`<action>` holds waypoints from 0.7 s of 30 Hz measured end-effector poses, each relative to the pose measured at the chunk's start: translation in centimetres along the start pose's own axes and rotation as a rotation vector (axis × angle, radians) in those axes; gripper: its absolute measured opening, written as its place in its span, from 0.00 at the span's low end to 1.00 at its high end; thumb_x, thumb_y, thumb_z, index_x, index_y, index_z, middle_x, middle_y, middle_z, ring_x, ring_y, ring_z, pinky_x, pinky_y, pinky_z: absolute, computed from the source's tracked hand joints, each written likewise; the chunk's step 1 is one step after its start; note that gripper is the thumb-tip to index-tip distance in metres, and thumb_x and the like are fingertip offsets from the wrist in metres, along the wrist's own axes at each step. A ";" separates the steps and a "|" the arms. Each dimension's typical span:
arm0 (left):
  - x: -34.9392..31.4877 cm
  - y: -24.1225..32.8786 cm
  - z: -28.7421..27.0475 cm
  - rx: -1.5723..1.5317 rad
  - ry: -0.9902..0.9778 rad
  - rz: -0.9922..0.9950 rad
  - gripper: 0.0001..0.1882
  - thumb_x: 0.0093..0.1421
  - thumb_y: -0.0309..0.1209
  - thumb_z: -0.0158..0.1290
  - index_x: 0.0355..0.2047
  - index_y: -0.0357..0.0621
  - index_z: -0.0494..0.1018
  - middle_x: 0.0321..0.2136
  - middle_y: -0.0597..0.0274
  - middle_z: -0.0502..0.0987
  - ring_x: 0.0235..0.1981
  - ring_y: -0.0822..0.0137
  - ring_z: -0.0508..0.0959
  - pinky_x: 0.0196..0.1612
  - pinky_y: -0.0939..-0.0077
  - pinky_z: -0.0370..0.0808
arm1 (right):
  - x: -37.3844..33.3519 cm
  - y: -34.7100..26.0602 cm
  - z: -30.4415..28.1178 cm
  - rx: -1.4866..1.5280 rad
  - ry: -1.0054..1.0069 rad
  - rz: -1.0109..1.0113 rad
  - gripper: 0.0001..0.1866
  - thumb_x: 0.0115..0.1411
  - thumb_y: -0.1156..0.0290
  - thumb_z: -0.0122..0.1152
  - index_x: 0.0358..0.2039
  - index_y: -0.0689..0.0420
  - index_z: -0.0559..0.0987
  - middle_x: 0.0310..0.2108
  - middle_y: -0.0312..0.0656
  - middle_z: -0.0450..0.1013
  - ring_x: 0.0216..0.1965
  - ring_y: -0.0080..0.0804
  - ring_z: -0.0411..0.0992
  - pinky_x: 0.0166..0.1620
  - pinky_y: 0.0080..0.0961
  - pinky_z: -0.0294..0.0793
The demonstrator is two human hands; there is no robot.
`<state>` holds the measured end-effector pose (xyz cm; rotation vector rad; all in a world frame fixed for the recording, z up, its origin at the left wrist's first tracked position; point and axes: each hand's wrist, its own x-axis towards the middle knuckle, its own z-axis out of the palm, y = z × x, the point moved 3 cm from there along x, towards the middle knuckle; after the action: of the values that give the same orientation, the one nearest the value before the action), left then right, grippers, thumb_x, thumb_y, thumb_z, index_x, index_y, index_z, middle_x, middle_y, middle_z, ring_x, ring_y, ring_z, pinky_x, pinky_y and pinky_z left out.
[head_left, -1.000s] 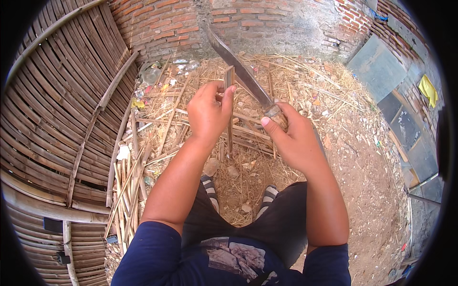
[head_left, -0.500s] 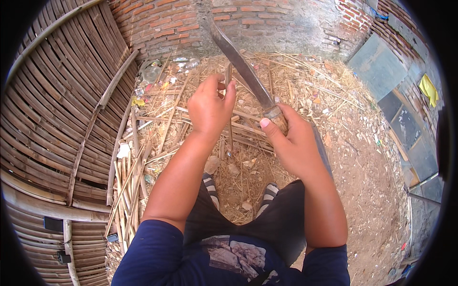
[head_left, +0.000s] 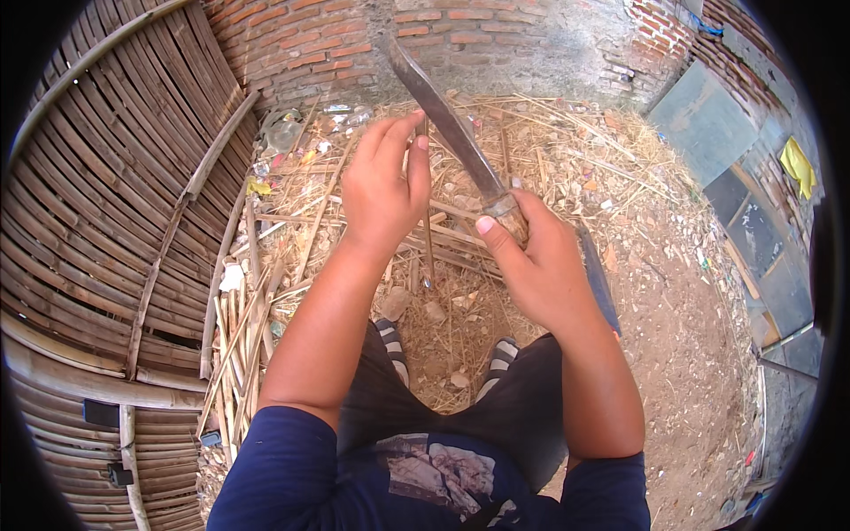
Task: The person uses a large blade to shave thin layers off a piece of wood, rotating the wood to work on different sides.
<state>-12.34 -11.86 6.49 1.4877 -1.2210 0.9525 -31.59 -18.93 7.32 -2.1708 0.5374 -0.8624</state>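
Note:
A machete (head_left: 447, 124) with a long dark blade and a wooden handle is gripped in my right hand (head_left: 551, 270). Its blade slants up and to the left, toward the brick wall. My left hand (head_left: 385, 181) pinches the upper end of a thin bamboo strip (head_left: 428, 243) between thumb and fingers. That strip hangs nearly upright in front of me, its lower end above the ground between my feet. The fingertips are close to the left side of the blade; whether strip and blade touch I cannot tell.
A slatted bamboo wall (head_left: 115, 195) stands on the left, with a pile of split bamboo strips (head_left: 232, 363) at its foot. Straw, sticks and litter cover the ground before the brick wall (head_left: 496, 44). Grey panels (head_left: 704, 111) lean at the right.
My left hand has moved up, and its fingers now sit at the strip's top, nearer the blade. The machete has shifted only slightly in my right hand's grip.

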 end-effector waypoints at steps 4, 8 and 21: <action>0.6 0.5 -0.6 -0.058 0.023 -0.078 0.09 0.59 0.26 0.59 0.41 0.42 0.80 0.37 0.55 0.79 0.35 0.55 0.81 0.35 0.66 0.78 | 0.0 0.1 0.2 0.011 -0.001 -0.019 0.23 0.63 0.60 0.60 0.48 0.68 0.74 0.23 0.54 0.76 0.26 0.49 0.77 0.32 0.40 0.73; 0.7 0.2 -1.1 -0.050 0.036 -0.099 0.08 0.57 0.26 0.60 0.39 0.45 0.81 0.36 0.59 0.79 0.34 0.57 0.81 0.34 0.67 0.78 | -0.2 0.0 0.6 0.021 0.000 -0.012 0.23 0.63 0.61 0.60 0.49 0.68 0.73 0.23 0.54 0.76 0.26 0.50 0.78 0.33 0.41 0.73; 0.9 -0.6 -2.0 -0.027 0.002 -0.044 0.07 0.58 0.23 0.61 0.38 0.40 0.80 0.39 0.58 0.80 0.36 0.69 0.82 0.28 0.79 0.81 | -0.3 -1.0 -0.2 -0.098 -0.062 0.025 0.23 0.64 0.60 0.58 0.49 0.68 0.73 0.22 0.57 0.75 0.27 0.57 0.77 0.32 0.46 0.73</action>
<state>-11.56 -10.13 7.74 1.4865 -1.1900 0.9051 -31.82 -18.20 8.10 -2.2670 0.5858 -0.7676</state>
